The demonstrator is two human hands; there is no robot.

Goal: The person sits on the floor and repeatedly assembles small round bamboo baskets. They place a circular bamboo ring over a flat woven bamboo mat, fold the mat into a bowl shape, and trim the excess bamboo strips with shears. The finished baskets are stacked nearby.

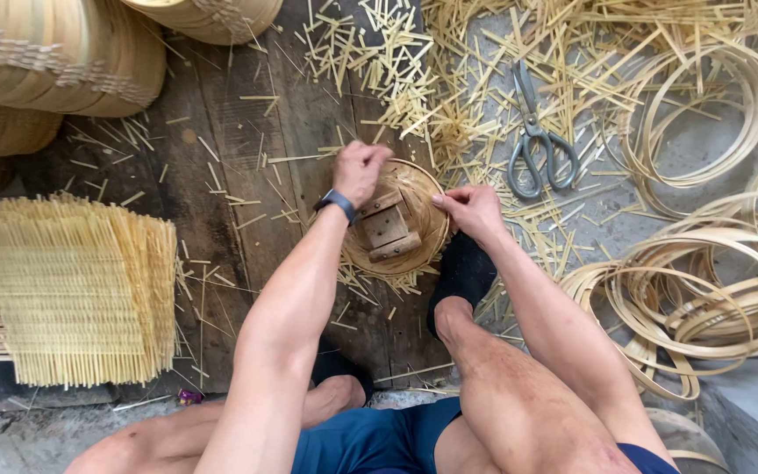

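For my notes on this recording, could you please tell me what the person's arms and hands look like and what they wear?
Both arms are bare, with no sleeves or gloves. The left hand has a dark wristband, likely a watch, at its wrist. The right hand wears nothing; no rings are visible.

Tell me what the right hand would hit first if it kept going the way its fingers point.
The right hand points left, already touching the round woven bamboo basket; straight on, it would probably meet the small wooden block inside, though depth is unclear.

Basket (401, 230) centre; scissors (537, 140) right; woven mats (72, 290) left.
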